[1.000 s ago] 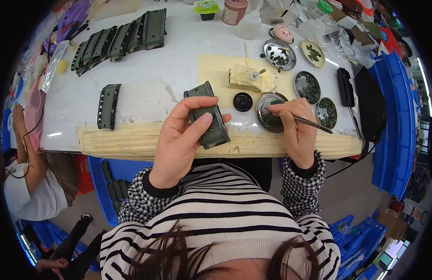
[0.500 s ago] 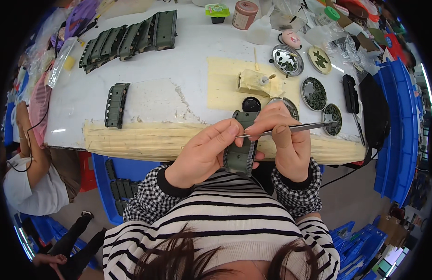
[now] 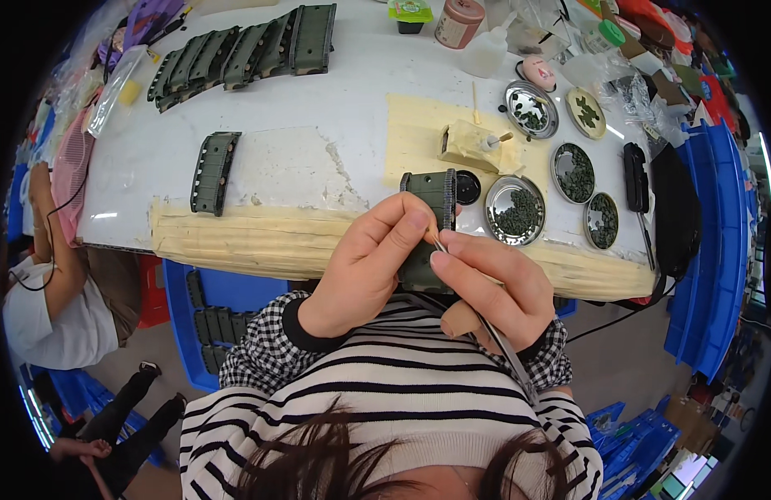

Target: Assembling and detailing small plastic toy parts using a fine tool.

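Observation:
A dark green, slightly arched plastic piece (image 3: 429, 185) with toothed edges is held upright near my chest. My left hand (image 3: 360, 262) is closed about its left side, with thumb and forefinger pinched together over its middle. My right hand (image 3: 506, 287) grips a pair of metal tweezers (image 3: 512, 360), their tips pointing up to the left fingertips. Anything between the tips is too small to make out. A tan wrap (image 3: 459, 319) covers one of my right fingers. A matching green piece (image 3: 214, 173) lies on the table to the left.
Round dishes of small dark green parts, including a metal dish (image 3: 516, 210), stand at the right. A row of green pieces (image 3: 244, 54) lies at the far left. A tape-covered block (image 3: 477, 150) sits beyond my hands. A blue bin (image 3: 235, 287) is below the table edge.
The tweezers have swung from pointing rightward to slanting down toward my right sleeve. My right hand has lowered and turned, uncovering the metal dish. My left hand still holds the green piece.

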The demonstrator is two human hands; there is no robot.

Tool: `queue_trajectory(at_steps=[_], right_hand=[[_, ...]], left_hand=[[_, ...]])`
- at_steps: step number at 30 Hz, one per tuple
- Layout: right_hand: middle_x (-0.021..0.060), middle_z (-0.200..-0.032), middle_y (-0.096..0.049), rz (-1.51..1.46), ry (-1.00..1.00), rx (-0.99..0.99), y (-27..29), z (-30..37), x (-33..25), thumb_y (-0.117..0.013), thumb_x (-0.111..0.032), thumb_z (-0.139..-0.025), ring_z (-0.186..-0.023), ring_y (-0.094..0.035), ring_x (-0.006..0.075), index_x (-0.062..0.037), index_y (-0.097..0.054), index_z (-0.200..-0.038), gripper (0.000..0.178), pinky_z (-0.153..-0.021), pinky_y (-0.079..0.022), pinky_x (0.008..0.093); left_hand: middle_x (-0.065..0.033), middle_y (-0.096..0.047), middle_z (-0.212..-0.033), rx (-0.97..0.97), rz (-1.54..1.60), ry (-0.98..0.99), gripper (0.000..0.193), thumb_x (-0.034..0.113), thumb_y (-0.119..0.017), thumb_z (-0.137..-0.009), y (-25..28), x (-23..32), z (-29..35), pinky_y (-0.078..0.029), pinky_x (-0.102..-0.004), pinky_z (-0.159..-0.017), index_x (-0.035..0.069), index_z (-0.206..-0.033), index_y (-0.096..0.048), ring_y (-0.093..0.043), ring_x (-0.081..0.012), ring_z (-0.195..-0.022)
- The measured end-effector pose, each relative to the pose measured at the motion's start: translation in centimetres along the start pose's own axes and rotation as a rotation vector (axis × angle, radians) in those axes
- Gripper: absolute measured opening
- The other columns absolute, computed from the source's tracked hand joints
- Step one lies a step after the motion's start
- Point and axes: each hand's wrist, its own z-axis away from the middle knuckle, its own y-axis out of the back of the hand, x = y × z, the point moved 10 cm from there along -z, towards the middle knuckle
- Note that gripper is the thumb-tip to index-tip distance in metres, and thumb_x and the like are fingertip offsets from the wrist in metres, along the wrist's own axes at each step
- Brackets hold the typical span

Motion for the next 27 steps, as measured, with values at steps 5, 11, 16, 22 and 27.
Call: queue_trajectory(at_steps=[5, 11, 16, 22, 27], right_hand=[[0.0168, -0.101, -0.065, 0.012, -0.003, -0.012, -0.3, -0.2, 0.1, -0.073, -0.024, -0.076, -0.090, -0.068, 0.0287, 0.0031, -0.069, -0.106, 0.041, -0.070, -0.056, 0.0321], [0.0160, -0.102, -0.065, -0.015, -0.025, -0.025, -0.4, -0.2, 0.3, -0.076, -0.024, -0.072, -0.091, -0.068, 0.0283, 0.0024, -0.068, -0.107, 0.044, -0.070, -0.056, 0.0327], [0.0152, -0.103, -0.065, -0.035, -0.043, -0.026, -0.6, 0.1, 0.6, -0.076, -0.023, -0.073, -0.091, -0.067, 0.0275, 0.0018, -0.068, -0.108, 0.044, -0.071, -0.055, 0.0328], [0.0155, -0.112, -0.064, -0.083, -0.102, -0.066, -0.8, 0.3, 1.1, -0.071, -0.009, -0.074, -0.097, -0.065, 0.0278, 0.0007, -0.066, -0.112, 0.040, -0.084, -0.054, 0.0346], [0.0154, -0.112, -0.064, -0.097, -0.115, -0.053, -0.8, 0.5, 1.2, -0.071, -0.008, -0.073, -0.097, -0.065, 0.0274, 0.0004, -0.067, -0.112, 0.040, -0.084, -0.054, 0.0344]], left_hand=[[-0.0037, -0.057, -0.096, -0.003, -0.041, -0.016, 0.026, 0.026, -0.043, -0.104, 0.1, 0.4, 0.1, -0.042, -0.0252, -0.085, 0.004, -0.091, -0.051, -0.051, -0.0100, -0.095], [-0.0056, -0.058, -0.100, -0.012, -0.060, -0.035, 0.026, 0.026, -0.043, -0.104, 0.2, 0.4, -0.1, -0.042, -0.0258, -0.086, 0.005, -0.091, -0.051, -0.051, -0.0100, -0.096], [-0.0084, -0.060, -0.106, -0.011, -0.090, -0.036, 0.027, 0.027, -0.043, -0.104, 0.5, 0.3, 0.0, -0.042, -0.0268, -0.089, 0.005, -0.091, -0.051, -0.052, -0.0109, -0.100], [-0.0087, -0.060, -0.106, 0.007, -0.081, -0.033, 0.027, 0.026, -0.044, -0.104, 0.4, 0.2, 0.0, -0.042, -0.0267, -0.090, 0.005, -0.090, -0.051, -0.052, -0.0115, -0.101], [-0.0025, -0.057, -0.094, 0.004, -0.064, -0.046, 0.026, 0.026, -0.044, -0.104, 0.4, 0.4, 0.1, -0.042, -0.0253, -0.085, 0.005, -0.090, -0.050, -0.051, -0.0090, -0.094]])
